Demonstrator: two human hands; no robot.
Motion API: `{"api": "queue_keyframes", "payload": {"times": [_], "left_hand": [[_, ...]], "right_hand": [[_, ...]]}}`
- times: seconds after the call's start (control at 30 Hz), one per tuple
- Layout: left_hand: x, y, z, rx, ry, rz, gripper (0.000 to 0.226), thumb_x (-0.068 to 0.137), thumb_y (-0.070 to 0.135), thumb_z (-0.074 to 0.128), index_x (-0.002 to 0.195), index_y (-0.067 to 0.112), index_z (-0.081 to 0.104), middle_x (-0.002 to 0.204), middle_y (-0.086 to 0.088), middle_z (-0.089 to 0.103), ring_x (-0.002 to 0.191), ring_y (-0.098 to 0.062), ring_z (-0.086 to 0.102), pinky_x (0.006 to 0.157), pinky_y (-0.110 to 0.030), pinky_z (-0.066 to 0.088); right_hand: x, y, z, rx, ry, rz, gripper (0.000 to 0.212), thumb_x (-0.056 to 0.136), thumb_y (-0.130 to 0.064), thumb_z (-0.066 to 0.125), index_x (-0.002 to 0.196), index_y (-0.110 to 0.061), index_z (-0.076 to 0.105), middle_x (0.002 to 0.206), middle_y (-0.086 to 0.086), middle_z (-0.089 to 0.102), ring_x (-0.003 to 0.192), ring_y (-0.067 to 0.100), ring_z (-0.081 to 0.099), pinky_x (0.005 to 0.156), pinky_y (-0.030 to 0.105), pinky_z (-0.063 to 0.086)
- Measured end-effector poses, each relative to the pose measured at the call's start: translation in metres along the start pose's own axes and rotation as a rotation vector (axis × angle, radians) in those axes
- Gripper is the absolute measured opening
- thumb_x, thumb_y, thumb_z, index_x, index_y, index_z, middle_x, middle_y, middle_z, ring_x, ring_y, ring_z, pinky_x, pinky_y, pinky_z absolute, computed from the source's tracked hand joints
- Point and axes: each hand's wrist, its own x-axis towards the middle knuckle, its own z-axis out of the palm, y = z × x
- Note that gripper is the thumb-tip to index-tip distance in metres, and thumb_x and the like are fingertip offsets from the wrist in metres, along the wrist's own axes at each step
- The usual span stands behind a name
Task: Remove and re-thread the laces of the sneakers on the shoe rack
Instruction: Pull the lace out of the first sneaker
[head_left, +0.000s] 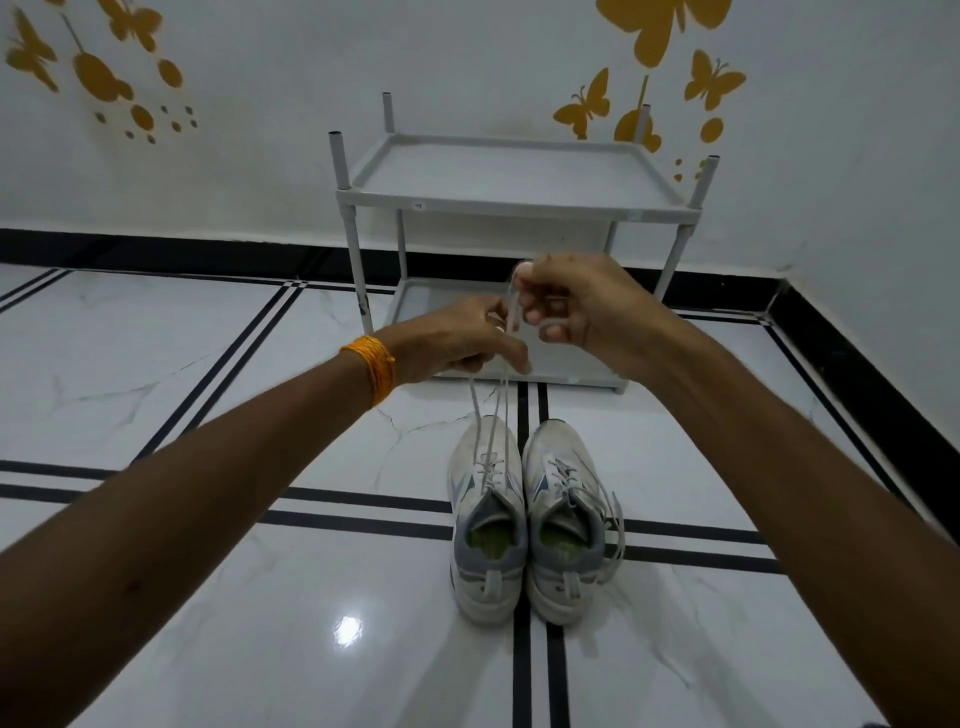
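Fingers (511, 358) of my left hand (452, 345) and right hand (587, 306) pinch the lace (491, 410) rising from the left sneaker (485, 514) before the shoe rack (498, 208); I judge its threading half-finished, while the right sneaker (566, 519) looks laced.

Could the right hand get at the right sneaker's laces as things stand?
Probably yes, once it lets go: the right hand is pinching the left sneaker's lace, but nothing covers the right sneaker on the floor below it.
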Motion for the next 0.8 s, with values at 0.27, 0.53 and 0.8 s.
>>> {"api": "queue_keyframes", "payload": {"times": [0.27,0.53,0.8], "left_hand": [[0.003,-0.012,0.031,0.609,0.623,0.476,0.044,0.076,-0.005,0.061,0.112,0.010,0.040,0.066,-0.005,0.052,0.052,-0.020,0.052,0.043,-0.036,0.042],[-0.005,-0.027,0.031,0.634,0.533,0.464,0.029,0.090,0.029,0.064,0.070,0.019,0.046,0.055,0.011,0.039,0.048,-0.005,0.036,0.047,-0.015,0.024],[-0.005,-0.009,0.000,-0.500,-0.009,-0.374,0.034,0.084,0.028,0.060,0.053,0.016,0.053,0.048,0.006,0.027,0.040,-0.008,0.021,0.039,-0.017,0.018]], "right_hand": [[0.034,-0.009,0.005,0.545,0.274,-0.013,0.009,0.094,-0.004,0.058,0.094,0.004,0.063,0.081,0.012,0.063,0.072,0.017,0.066,0.068,0.023,0.061],[0.037,0.069,0.002,0.772,0.411,0.424,0.025,0.093,0.009,0.052,0.117,0.010,0.057,0.123,0.028,0.060,0.086,0.028,0.067,0.064,0.028,0.062],[0.005,0.059,-0.003,-0.131,0.259,0.248,0.040,0.090,-0.044,0.062,0.110,-0.010,0.064,0.107,0.011,0.067,0.084,0.022,0.067,0.068,0.029,0.052]]}}
